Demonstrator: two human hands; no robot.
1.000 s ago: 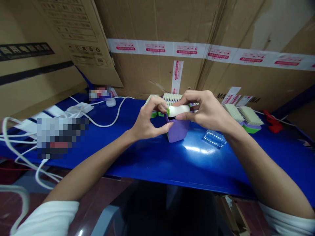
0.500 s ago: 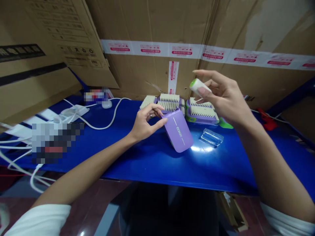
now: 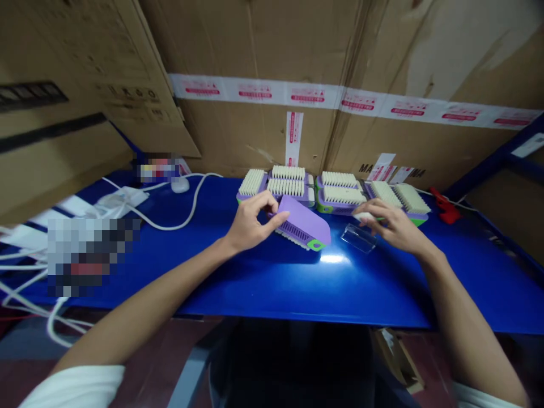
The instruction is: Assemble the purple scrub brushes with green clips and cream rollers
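Note:
My left hand [image 3: 250, 224] pinches the near end of a purple brush device [image 3: 304, 224] with a green end. The device lies tilted on the blue table [image 3: 297, 283], its bristle side down. My right hand [image 3: 393, 225] is low over the table to the right, its fingers curled over a small white roller [image 3: 362, 216]. A clear plastic cover [image 3: 359, 238] lies just in front of that hand, between it and the purple device.
A row of purple and green brush units with cream bristles [image 3: 293, 184] lines the back of the table, against taped cardboard boxes [image 3: 297, 85]. White cables [image 3: 178, 218] and a mouse [image 3: 180, 184] lie at the left, a red object [image 3: 444, 209] at the right.
My right hand has dropped from in front of the boxes to the table with the white roller. My left hand has tipped the purple device from upright to lying flat.

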